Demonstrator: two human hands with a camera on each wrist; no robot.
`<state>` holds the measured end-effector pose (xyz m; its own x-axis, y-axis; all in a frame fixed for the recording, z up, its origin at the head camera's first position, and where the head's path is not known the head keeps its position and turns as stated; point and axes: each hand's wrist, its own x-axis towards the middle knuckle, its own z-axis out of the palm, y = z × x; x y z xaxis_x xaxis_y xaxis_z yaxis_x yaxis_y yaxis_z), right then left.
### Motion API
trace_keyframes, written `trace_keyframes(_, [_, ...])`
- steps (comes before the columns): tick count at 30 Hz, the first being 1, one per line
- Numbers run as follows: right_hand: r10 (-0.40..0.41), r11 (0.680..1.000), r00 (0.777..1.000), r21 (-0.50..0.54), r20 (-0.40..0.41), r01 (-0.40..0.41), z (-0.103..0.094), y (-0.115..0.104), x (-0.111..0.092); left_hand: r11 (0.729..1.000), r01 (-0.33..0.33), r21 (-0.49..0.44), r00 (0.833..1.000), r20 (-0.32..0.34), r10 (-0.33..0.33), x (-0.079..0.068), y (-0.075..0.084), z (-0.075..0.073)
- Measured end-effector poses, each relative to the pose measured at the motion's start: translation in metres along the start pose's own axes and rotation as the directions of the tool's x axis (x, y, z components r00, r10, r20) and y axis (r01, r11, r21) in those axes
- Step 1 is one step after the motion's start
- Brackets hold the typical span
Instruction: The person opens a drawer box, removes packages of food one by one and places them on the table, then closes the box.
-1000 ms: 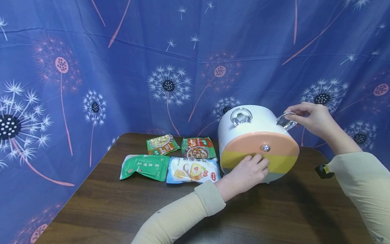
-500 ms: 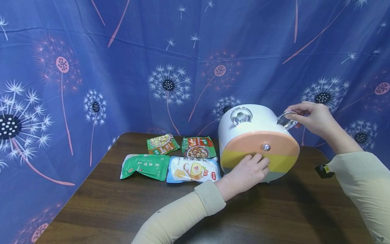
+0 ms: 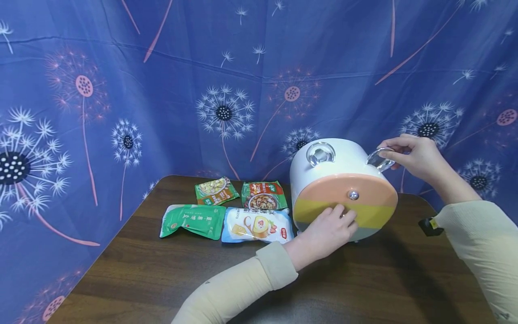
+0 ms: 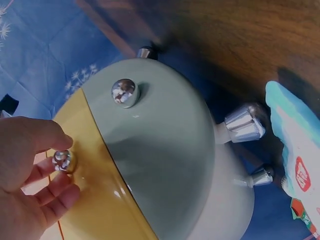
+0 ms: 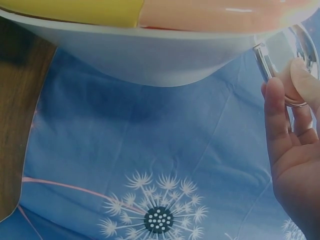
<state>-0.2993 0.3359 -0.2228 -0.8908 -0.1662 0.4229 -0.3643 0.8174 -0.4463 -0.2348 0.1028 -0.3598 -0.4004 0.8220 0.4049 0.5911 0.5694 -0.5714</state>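
Note:
A drum-shaped white cabinet (image 3: pixel 340 155) stands on the table, its round front split into orange, yellow and grey-green drawer faces. My left hand (image 3: pixel 329 231) is at the yellow middle drawer face (image 3: pixel 374 218). In the left wrist view its thumb and curled fingers surround the small silver drawer knob (image 4: pixel 61 160). On the right of the cabinet's top, my right hand (image 3: pixel 418 157) pinches a shiny silver ear-shaped ring (image 3: pixel 380 160) between thumb and fingers. The drawer faces look flush with the front.
Left of the cabinet lie a white-blue snack bag (image 3: pixel 256 226), a green pouch (image 3: pixel 193 222) and two small food packets (image 3: pixel 264 196) on the brown wooden table (image 3: pixel 162 279). A patterned blue cloth (image 3: pixel 182 90) hangs behind. A small black object (image 3: pixel 430 227) is near the right sleeve.
My left hand has shifted very slightly, and the middle knob now shows between its fingers in the head view. The right hand and cabinet have stayed put.

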Motion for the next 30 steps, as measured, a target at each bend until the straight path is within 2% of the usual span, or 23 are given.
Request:
trace_keyframes(5, [0.000, 1.000, 1.000, -0.003, -0.004, 0.000, 0.000, 0.001, 0.000, 1.000, 0.012, 0.005, 0.997, -0.075, -0.012, -0.008, 0.005, -0.001])
trace_keyframes(11, [0.000, 1.000, 1.000, -0.010, -0.007, 0.000, 0.001, 0.001, 0.000, 1.000, -0.023, 0.008, 0.991, -0.131, 0.024, -0.014, 0.012, -0.002])
trace_keyframes(19, [0.008, 1.000, 1.000, -0.016, -0.009, -0.008, 0.002, -0.001, 0.001, 0.997, -0.083, 0.006, 0.994, -0.063, 0.083, -0.015, 0.019, 0.006])
trace_keyframes(30, [0.024, 0.999, 1.000, -0.025, 0.002, -0.024, 0.001, 0.000, 0.000, 0.992, -0.108, 0.058, 0.993, -0.039, 0.111, -0.015, 0.023, 0.019])
